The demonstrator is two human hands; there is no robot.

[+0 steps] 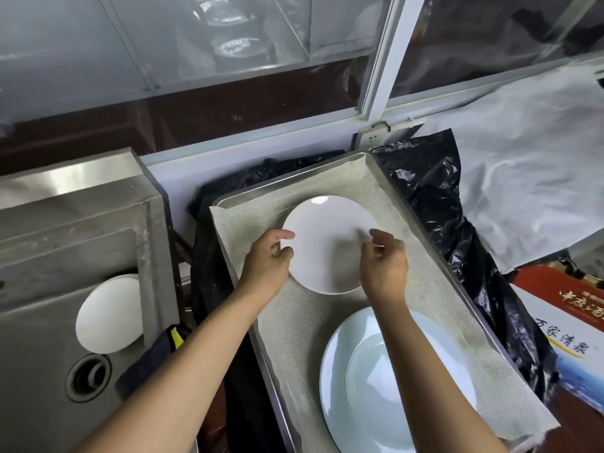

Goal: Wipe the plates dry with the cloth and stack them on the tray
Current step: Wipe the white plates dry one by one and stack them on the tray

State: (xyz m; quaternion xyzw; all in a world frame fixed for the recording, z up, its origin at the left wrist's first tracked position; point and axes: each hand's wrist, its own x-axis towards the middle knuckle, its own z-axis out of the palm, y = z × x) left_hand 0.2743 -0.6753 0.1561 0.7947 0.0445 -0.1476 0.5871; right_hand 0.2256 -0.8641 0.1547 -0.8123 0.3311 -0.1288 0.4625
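A white plate (327, 243) lies on the far half of the steel tray (379, 171), which is lined with a grey mesh mat (294, 322). My left hand (266, 263) is at the plate's left rim, thumb over the edge and fingers loosely curled. My right hand (384, 266) hovers over the plate's right side, fingers loosely curled, casting a shadow on it. A larger pale blue plate (359, 380) lies on the near half of the tray, partly under my right forearm. Another white plate (108, 315) leans in the sink. A dark cloth with a yellow patch (163, 351) hangs at the sink's edge.
The steel sink (49, 371) with its drain (88, 377) is at the left. Black plastic bags (434, 204) surround the tray. A printed cardboard box (568, 328) stands at the right. A window frame and a white sheet are behind.
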